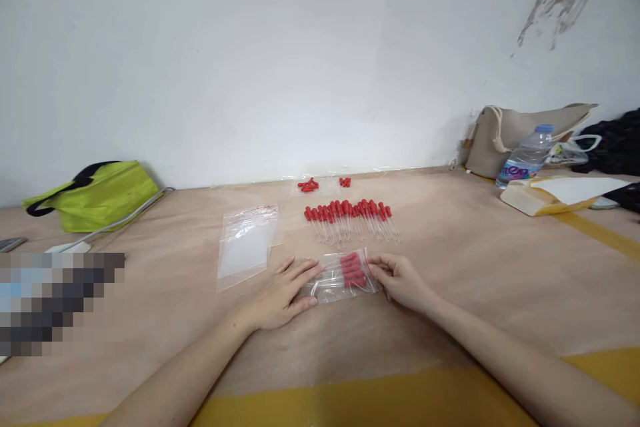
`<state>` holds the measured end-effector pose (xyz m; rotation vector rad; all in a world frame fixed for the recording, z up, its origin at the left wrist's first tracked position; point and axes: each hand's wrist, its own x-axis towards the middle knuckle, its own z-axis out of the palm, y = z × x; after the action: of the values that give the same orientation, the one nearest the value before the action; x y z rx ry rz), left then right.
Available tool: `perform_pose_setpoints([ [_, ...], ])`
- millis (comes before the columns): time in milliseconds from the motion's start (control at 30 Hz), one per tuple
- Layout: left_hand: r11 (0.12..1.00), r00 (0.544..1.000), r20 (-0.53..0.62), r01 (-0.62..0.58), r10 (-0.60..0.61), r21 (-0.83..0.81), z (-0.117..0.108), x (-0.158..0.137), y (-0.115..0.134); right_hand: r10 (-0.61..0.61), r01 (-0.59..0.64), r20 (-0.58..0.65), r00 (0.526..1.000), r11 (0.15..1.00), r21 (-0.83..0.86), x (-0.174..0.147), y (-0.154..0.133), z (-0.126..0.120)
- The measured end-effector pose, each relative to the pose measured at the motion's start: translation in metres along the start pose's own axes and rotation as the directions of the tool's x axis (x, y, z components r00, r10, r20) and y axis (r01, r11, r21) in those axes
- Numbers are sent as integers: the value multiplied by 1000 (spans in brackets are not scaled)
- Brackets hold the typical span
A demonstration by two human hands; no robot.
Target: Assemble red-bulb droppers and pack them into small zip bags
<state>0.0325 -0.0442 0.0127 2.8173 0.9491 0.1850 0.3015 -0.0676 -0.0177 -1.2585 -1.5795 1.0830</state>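
A clear zip bag [330,290] lies flat on the table, with several red-bulbed glass droppers [353,269] inside, their bulbs toward the right end. My left hand [283,293] rests on the bag's left end, fingers stretched out and palm down. At the right end, by the red-lined zip, my right hand [399,279] pinches the bag's edge between thumb and fingers. Just beyond the bag, a row of loose red-bulbed droppers [345,210] lies with the bulbs pointing away from me. Flat zip bags [247,243] are stacked to the left.
Loose red rubber bulbs [309,185] lie on clear plastic near the wall. A lime-green bag [107,197] with a cable is at the left. A water bottle [527,157], a beige handbag [525,123] and an open envelope [550,197] are at the right. Brown paper covers the table.
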Motion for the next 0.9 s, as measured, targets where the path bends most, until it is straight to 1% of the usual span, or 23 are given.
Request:
perform_pose_setpoints([
  [100,1000,1000,-5,-10,10,-1,0,0,-1,25,-25,19,1000,1000,4,-1,-2,-3],
  [167,1000,1000,-1,-25,25,3,-1,0,0,61,-61,-47,997,998,-3,0,-3,-5],
  [233,999,999,6,-48,48,10,-2,0,0,148,-151,-143,979,988,-15,4,-3,-8],
  [300,998,998,16,-64,64,15,-2,0,1,249,-257,-177,952,966,-20,9,-3,-10],
  [367,997,997,31,-72,72,13,-3,0,1,311,-318,-123,942,947,-41,15,-5,-11],
  [433,997,996,48,-79,79,7,-4,0,1,330,-332,-37,943,940,-71,22,-8,-12],
  [500,996,995,56,-87,86,4,-5,0,1,355,-348,49,934,931,-107,28,-12,-11],
  [533,996,994,56,-91,90,3,-5,0,1,372,-362,75,925,924,-123,31,-14,-10],
  [600,996,994,50,-95,95,-3,-5,0,1,398,-386,78,914,913,-129,35,-15,-8],
  [667,996,996,27,-86,87,-23,-5,-1,1,377,-374,56,925,926,-58,36,-14,-7],
  [700,996,997,2,-76,76,-37,-4,-2,2,337,-338,57,940,941,2,36,-13,-7],
  [767,997,998,-57,-44,40,-70,-3,-3,2,216,-226,85,973,965,133,33,-13,-11],
  [833,996,993,-116,1,-12,-91,0,-4,2,121,-143,105,987,960,239,30,-16,-21],
  [867,995,988,-147,29,-43,-93,1,-4,1,104,-127,93,990,949,288,29,-19,-29],
  [900,995,980,-183,61,-76,-84,2,-4,0,114,-130,67,991,935,331,28,-22,-40],
])
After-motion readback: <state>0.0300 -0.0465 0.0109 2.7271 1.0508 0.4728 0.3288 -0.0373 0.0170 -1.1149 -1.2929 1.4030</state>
